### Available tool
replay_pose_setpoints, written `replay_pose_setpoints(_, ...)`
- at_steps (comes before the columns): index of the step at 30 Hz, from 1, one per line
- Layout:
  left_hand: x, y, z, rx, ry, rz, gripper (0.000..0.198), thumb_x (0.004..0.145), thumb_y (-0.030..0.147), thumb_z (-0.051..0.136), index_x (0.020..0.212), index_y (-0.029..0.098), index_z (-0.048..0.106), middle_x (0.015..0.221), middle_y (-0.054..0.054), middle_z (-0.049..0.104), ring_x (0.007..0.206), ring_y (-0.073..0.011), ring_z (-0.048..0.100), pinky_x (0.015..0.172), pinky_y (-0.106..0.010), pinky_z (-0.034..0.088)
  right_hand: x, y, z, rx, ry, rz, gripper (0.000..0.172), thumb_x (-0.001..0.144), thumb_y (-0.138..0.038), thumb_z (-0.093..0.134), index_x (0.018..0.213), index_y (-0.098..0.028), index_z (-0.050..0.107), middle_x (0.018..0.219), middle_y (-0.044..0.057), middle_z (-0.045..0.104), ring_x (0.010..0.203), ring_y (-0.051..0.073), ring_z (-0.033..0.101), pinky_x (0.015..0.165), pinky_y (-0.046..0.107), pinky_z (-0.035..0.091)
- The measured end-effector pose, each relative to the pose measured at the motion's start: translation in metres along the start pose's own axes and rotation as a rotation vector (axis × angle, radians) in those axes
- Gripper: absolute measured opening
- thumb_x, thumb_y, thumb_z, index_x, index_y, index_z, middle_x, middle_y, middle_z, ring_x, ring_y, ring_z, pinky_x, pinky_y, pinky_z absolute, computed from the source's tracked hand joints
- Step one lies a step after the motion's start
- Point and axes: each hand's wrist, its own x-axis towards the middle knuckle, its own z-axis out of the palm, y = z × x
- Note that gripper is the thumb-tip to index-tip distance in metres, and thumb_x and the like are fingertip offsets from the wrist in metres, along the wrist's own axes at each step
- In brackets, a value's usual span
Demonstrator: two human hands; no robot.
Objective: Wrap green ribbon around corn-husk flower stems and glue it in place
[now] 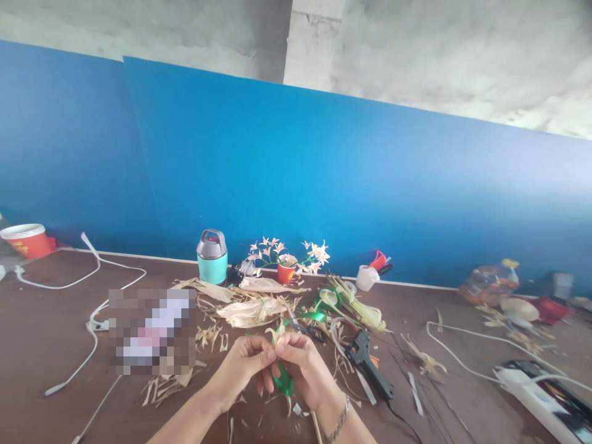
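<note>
Two bare hands meet low over a cluttered brown wooden table (55,345), the left hand (243,364) and right hand (303,367) both pinched tight on a small pale corn-husk flower (276,335) trailing shiny green ribbon (283,377). The wrapping looks midway, and a further turn calls for steady tension. A black glue gun (367,364) lies just to the right.

Even, soft daylight fills the scene, casting almost no shadows on the table (46,333); edges bend slightly (wide lens), and one pixelated patch (152,332) blurs detail.
</note>
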Motion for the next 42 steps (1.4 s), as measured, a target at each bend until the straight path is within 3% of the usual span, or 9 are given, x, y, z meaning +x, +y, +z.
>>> replay_pose_setpoints(21, 0.0, -0.003, -0.0038, -0.103, -0.089, -0.023, 0.031, 0.069, 0.037, 0.071, 0.058, 0.012, 0.056, 0.052, -0.002, 0.065, 0.035, -0.0079, 0.055, 0.03, -0.014, 0.035, -0.001, 0.0028, 0.0031, 0.067, -0.076, -0.022, 0.022, 0.066, -0.026, 0.073, 0.06, -0.015, 0.056, 0.052, -0.001, 0.057, 0.041, 0.012, 0.053, 0.043, 0.023, 0.037)
replay_pose_setpoints(30, -0.0017, 0.0001, -0.0019, -0.097, -0.075, -0.046, 0.033, 0.067, 0.038, 0.072, 0.058, 0.012, 0.055, 0.05, -0.002, 0.065, 0.034, -0.0081, 0.055, 0.03, -0.013, 0.036, 0.0007, 0.0049, 0.002, 0.093, -0.089, -0.034, 0.023, 0.065, -0.024, 0.074, 0.058, -0.013, 0.055, 0.05, -0.001, 0.057, 0.039, 0.012, 0.053, 0.042, 0.024, 0.04)
replay_pose_setpoints(42, -0.0031, 0.0058, -0.0036, -0.036, -0.102, -0.042, 0.027, 0.069, 0.037, 0.069, 0.068, 0.011, 0.062, 0.063, -0.005, 0.068, 0.048, -0.0123, 0.063, 0.038, -0.016, 0.042, -0.0007, -0.0026, -0.0008, 0.093, -0.009, -0.007, 0.022, 0.06, -0.021, 0.078, 0.058, -0.012, 0.058, 0.055, -0.002, 0.055, 0.042, 0.007, 0.047, 0.044, 0.02, 0.033)
